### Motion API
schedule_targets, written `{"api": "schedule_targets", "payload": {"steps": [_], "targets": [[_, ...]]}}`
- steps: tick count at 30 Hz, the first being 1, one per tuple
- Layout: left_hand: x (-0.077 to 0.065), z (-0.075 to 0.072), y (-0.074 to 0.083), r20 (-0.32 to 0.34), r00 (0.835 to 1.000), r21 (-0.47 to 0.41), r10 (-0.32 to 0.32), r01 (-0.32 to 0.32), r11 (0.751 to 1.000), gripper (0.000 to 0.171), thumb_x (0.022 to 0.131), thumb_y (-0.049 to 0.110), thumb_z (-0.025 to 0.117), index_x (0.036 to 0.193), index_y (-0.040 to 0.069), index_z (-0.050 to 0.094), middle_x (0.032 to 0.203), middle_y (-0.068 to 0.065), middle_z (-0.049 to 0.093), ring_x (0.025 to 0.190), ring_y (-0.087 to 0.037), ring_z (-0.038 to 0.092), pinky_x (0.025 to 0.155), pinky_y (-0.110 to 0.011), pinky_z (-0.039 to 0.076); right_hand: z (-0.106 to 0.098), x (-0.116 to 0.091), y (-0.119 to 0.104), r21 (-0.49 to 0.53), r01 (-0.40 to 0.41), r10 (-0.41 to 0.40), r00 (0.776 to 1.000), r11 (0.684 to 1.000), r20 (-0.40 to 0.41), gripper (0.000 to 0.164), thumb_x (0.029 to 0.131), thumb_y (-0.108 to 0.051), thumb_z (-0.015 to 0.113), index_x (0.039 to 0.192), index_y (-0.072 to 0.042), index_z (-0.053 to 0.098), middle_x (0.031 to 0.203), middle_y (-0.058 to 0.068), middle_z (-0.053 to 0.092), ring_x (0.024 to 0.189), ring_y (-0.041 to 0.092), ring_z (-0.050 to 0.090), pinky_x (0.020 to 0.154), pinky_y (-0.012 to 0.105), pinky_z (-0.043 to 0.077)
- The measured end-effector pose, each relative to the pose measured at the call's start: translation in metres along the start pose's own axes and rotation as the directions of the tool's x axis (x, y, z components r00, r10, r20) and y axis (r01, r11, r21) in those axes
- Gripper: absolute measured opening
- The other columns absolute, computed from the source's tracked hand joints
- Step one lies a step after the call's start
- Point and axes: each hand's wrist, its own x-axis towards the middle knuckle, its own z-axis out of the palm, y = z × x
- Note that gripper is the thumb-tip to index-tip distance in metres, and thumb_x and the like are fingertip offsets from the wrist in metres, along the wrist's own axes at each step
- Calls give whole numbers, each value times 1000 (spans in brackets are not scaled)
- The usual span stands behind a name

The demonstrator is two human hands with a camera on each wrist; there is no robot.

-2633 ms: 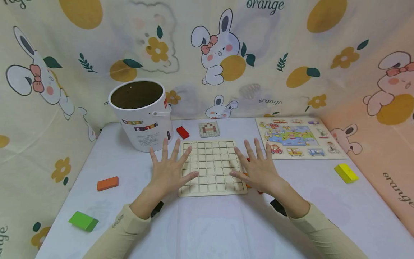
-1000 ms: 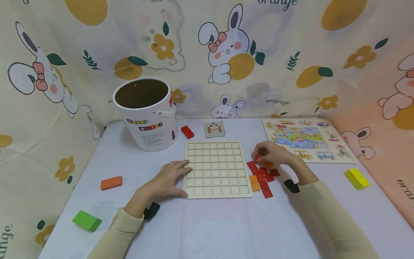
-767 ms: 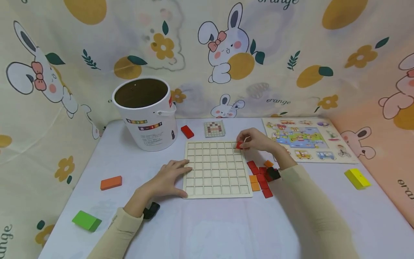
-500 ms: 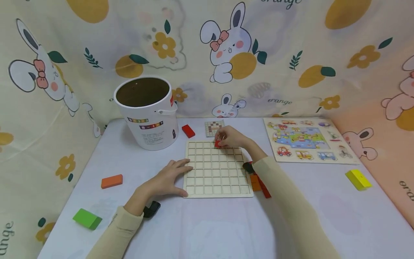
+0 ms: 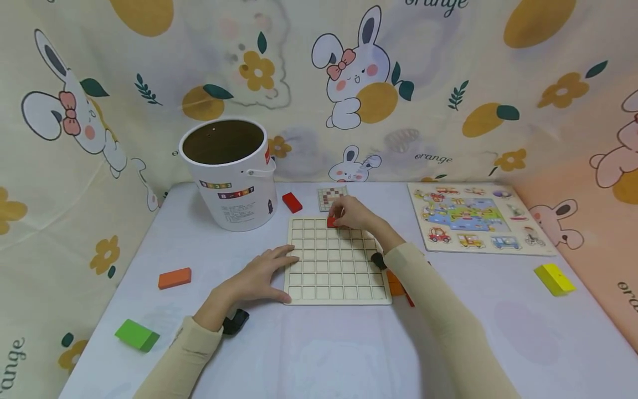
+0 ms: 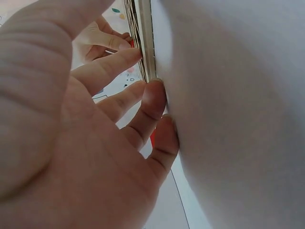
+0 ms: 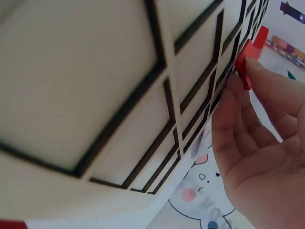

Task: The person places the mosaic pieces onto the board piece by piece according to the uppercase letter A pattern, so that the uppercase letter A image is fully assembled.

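A wooden grid board (image 5: pixel 326 266) lies flat on the white table, its square cells bare apart from the back row. My right hand (image 5: pixel 351 213) pinches a small red square tile (image 5: pixel 331 223) between thumb and fingers, over a middle cell of that row. In the right wrist view the red tile (image 7: pixel 244 62) is tilted at the grid, under the thumb. My left hand (image 5: pixel 256 277) rests against the board's left side, with fingertips on the edge and the thumb by the front corner. Orange tiles (image 5: pixel 395 284) show beside the board's right edge, partly hidden by the right sleeve.
A white bucket (image 5: pixel 231 202) stands at the back left, with a red block (image 5: pixel 292 203) beside it. Behind the board lies a small pattern card (image 5: pixel 329 197). A picture puzzle board (image 5: pixel 478 246) is at the back right. Orange (image 5: pixel 174 278), green (image 5: pixel 137 335) and yellow (image 5: pixel 554 279) blocks lie farther out.
Both hands were spread over the board. The left then settled at its left edge; the right picked a red tile from the pile at the right and carried it left to the back row.
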Motion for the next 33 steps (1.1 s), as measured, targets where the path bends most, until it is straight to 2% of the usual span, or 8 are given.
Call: {"api": "schedule_targets", "payload": {"steps": [5,9,14,19,22,26,33], "targets": [[1,-1,-1,2,1000,2,1,-1,1000,91,72,46,88,148,14,49,163,-10,25,146,-37,26,114,-59,27,-2,-7,-4,-83,-13,14,1000,996,5,24,89,-3,72,113,2,72,94,12,67,88,25,60,78,38,51],[1,0,-2,6,1000,1,-5,5,1000,91,72,45,88,148,15,49,163,-9,24,147,-36,26,114,-59,27,-13,-23,-5,-69,13,-13,1000,998,-4,35,91,-2,68,125,5,64,97,14,67,88,27,62,79,40,53],[2,0,0,10,1000,-2,-9,9,1000,91,72,44,88,148,15,48,163,-8,24,146,-37,26,114,-59,27,-33,-66,5,-13,71,-71,997,997,8,30,91,1,67,121,8,64,99,17,68,91,28,63,82,42,54],[2,0,1,15,1000,6,-17,17,1000,91,72,45,88,149,16,48,164,-8,24,147,-38,25,114,-60,26,-42,-121,23,-25,-9,11,998,1000,64,28,90,2,68,117,3,66,105,13,65,96,27,57,80,34,52],[1,-1,2,12,1000,8,-26,26,1000,91,72,44,88,148,16,48,164,-7,24,147,-36,26,114,-59,26,-41,-142,32,-26,-46,47,997,999,63,31,89,1,70,120,1,65,107,12,61,97,28,54,79,32,50],[1,-1,0,6,1000,7,-21,21,1000,91,72,44,88,149,15,48,164,-7,24,146,-36,26,114,-59,27,-37,-151,39,-49,-52,54,998,997,30,30,87,-2,74,116,-1,67,103,11,59,94,27,51,76,31,47],[2,2,-2,19,999,13,-38,38,999,91,72,45,88,149,18,47,164,-5,23,147,-34,26,114,-58,27,-32,-151,45,-77,-41,43,999,996,22,25,84,-1,77,107,-3,65,98,8,58,91,25,50,75,31,46]]}}
